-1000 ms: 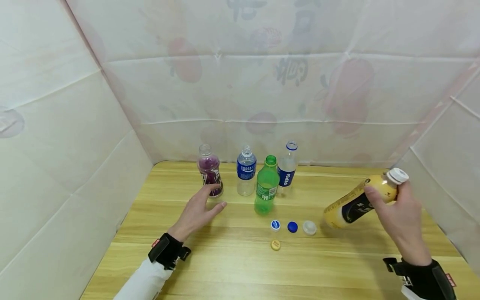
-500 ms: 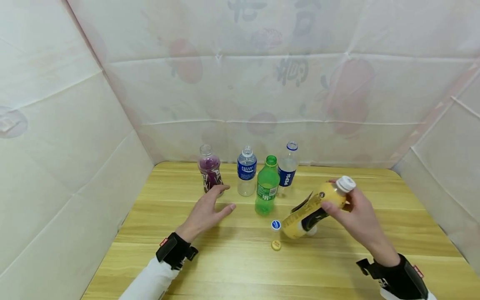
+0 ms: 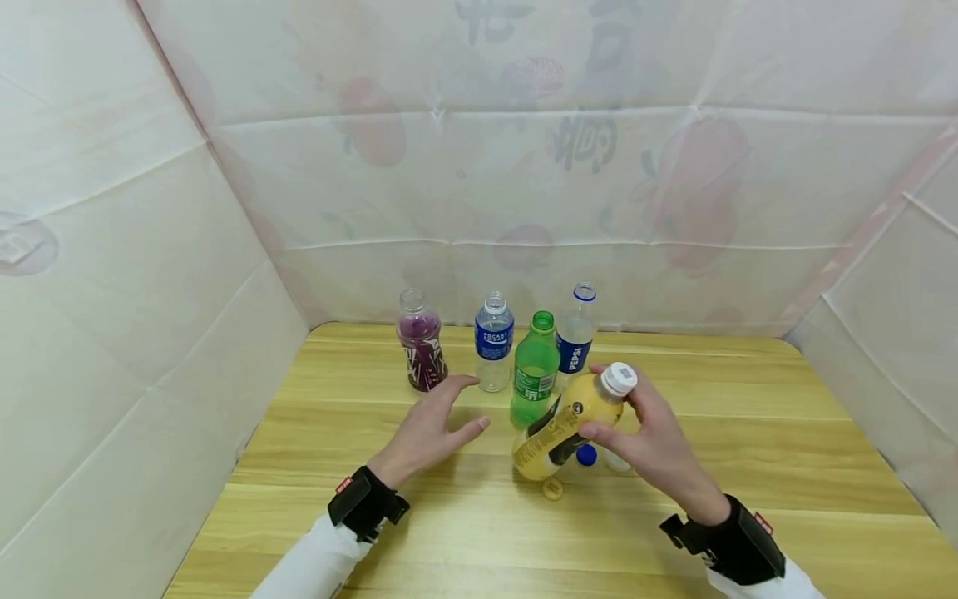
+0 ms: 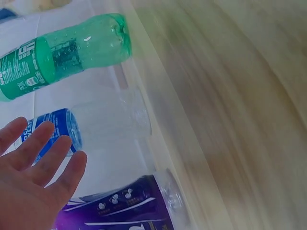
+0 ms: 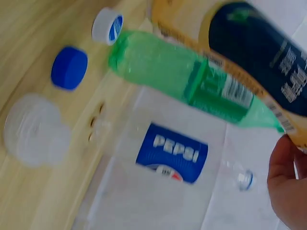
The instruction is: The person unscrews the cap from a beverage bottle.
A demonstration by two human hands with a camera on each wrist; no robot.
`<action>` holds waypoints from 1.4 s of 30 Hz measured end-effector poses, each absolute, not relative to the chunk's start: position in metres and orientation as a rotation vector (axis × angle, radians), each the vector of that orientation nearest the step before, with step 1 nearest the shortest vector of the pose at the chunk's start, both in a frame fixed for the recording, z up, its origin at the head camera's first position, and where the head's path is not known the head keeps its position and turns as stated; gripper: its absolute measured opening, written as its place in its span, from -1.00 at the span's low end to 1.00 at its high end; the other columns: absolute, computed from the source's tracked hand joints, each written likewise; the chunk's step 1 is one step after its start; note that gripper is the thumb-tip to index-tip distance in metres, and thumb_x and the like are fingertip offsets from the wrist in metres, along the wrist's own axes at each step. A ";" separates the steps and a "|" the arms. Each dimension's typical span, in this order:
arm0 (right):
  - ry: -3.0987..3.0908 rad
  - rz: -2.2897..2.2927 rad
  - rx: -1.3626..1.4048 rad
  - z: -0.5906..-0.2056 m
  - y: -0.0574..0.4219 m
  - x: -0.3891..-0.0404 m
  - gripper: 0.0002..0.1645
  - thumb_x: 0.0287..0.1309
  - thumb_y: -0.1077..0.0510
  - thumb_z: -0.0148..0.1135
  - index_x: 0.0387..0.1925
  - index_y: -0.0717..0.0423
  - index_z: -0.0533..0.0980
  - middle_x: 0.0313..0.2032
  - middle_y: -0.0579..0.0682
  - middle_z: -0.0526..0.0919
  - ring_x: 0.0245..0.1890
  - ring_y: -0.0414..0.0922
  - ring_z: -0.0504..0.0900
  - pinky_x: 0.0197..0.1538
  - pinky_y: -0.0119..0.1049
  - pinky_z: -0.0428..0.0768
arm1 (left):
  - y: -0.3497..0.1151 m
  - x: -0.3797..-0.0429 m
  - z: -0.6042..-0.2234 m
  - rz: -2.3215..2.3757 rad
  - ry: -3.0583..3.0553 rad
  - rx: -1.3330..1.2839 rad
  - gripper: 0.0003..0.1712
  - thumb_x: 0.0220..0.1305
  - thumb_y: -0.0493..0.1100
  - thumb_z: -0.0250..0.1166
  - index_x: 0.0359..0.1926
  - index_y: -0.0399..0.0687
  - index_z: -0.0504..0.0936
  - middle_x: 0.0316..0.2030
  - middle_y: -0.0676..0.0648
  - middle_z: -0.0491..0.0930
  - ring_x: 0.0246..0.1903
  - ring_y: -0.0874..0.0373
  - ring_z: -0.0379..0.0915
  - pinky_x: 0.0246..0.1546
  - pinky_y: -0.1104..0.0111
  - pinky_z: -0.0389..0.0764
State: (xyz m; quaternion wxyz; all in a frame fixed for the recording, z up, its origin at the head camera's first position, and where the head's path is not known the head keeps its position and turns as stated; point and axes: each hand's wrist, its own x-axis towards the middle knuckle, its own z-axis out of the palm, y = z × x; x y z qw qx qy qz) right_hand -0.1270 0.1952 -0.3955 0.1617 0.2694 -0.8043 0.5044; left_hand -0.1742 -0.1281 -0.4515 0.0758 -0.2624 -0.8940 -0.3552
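My right hand (image 3: pixel 651 437) grips a yellow juice bottle (image 3: pixel 557 433) with a white cap just below its neck. The bottle is tilted, its base pointing left and down, and in the head view it overlaps the green bottle (image 3: pixel 535 366). To its left my left hand (image 3: pixel 428 433) is held over the table, fingers spread and holding nothing. The purple-labelled bottle (image 3: pixel 423 349) stands just beyond the left fingertips. In the right wrist view the juice bottle's dark label (image 5: pixel 259 43) fills the upper right, with a white cap (image 5: pixel 107 26) near the green bottle's base.
Behind stand an uncapped Pocari Sweat bottle (image 3: pixel 493 341) and a Pepsi bottle (image 3: pixel 575 337). Loose on the wooden table (image 3: pixel 464 532) lie a yellow cap (image 3: pixel 552 489), a blue cap (image 3: pixel 587 455) and a translucent cap (image 5: pixel 36 129). White sheeting (image 3: pixel 479 191) rises behind the table.
My right hand has carried the juice bottle leftward from the table's right side to in front of the green bottle. My left hand has shifted slightly right, still spread.
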 end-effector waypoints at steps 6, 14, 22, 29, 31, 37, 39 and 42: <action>-2.191 1.493 0.892 -0.399 0.174 -0.132 -0.03 -0.10 0.50 0.56 0.38 0.19 0.39 0.24 0.15 0.52 0.13 -0.22 0.56 0.16 -0.47 0.58 | -0.124 -0.174 -0.453 -1.093 -2.608 -0.891 -0.24 0.44 0.18 0.23 0.45 -0.18 0.37 0.38 -0.20 0.44 0.38 -0.14 0.35 0.40 -0.10 0.34; -2.139 1.537 0.955 -0.401 0.153 -0.138 -0.03 -0.12 0.54 0.57 0.35 0.27 0.33 0.20 0.19 0.49 0.10 -0.19 0.56 0.04 -0.42 0.67 | -0.114 -0.172 -0.453 -1.142 -2.469 -1.056 0.19 0.23 0.69 -0.03 0.47 -0.17 0.32 0.39 -0.21 0.41 0.39 -0.14 0.33 0.36 -0.13 0.38; -2.209 1.475 0.958 -0.409 0.136 -0.138 -0.07 -0.08 0.44 0.60 0.34 0.26 0.37 0.22 0.14 0.45 0.16 -0.11 0.54 0.02 -0.27 0.72 | -0.105 -0.174 -0.453 -1.084 -2.402 -1.080 0.17 -0.01 0.32 0.60 0.46 -0.14 0.30 0.36 -0.16 0.43 0.35 -0.05 0.38 0.37 0.03 0.42; -2.270 1.448 0.952 -0.412 0.125 -0.135 -0.11 0.01 0.28 0.62 0.36 0.21 0.38 0.28 0.12 0.40 0.23 -0.02 0.52 0.06 -0.14 0.72 | -0.098 -0.171 -0.454 -1.039 -2.387 -1.054 0.12 -0.14 -0.01 0.74 0.40 -0.17 0.34 0.22 -0.15 0.55 0.13 -0.02 0.54 0.17 0.07 0.60; -2.273 1.442 0.964 -0.412 0.124 -0.135 -0.10 0.02 0.27 0.61 0.37 0.22 0.38 0.29 0.14 0.40 0.23 0.00 0.52 0.06 -0.12 0.72 | -0.097 -0.170 -0.454 -1.036 -2.396 -1.047 0.11 -0.12 -0.07 0.73 0.41 -0.20 0.32 0.20 -0.19 0.56 0.11 -0.05 0.56 0.13 0.07 0.63; -2.261 1.401 1.020 -0.410 0.126 -0.135 0.06 0.06 0.24 0.60 0.48 0.33 0.20 0.33 0.19 0.38 0.31 0.08 0.46 0.23 -0.18 0.61 | -0.092 -0.169 -0.454 -1.065 -2.399 -1.049 0.08 -0.11 -0.18 0.71 0.40 -0.29 0.32 0.13 -0.27 0.60 0.06 -0.09 0.61 0.10 0.07 0.66; -2.255 1.345 1.044 -0.409 0.128 -0.135 0.11 0.18 0.06 0.54 0.53 0.38 0.09 0.37 0.23 0.36 0.36 0.12 0.42 0.36 -0.23 0.48 | -0.092 -0.169 -0.455 -1.077 -2.391 -1.035 0.05 -0.10 -0.20 0.70 0.39 -0.29 0.33 0.12 -0.27 0.62 0.04 -0.09 0.62 0.10 0.07 0.66; -2.229 1.209 1.066 -0.406 0.132 -0.135 0.13 0.34 -0.21 0.31 0.54 0.43 0.03 0.39 0.30 0.34 0.38 0.18 0.38 0.46 -0.25 0.34 | -0.093 -0.170 -0.458 -1.085 -2.375 -1.004 0.01 -0.10 -0.24 0.69 0.36 -0.30 0.36 0.11 -0.25 0.62 0.03 -0.07 0.62 0.10 0.08 0.66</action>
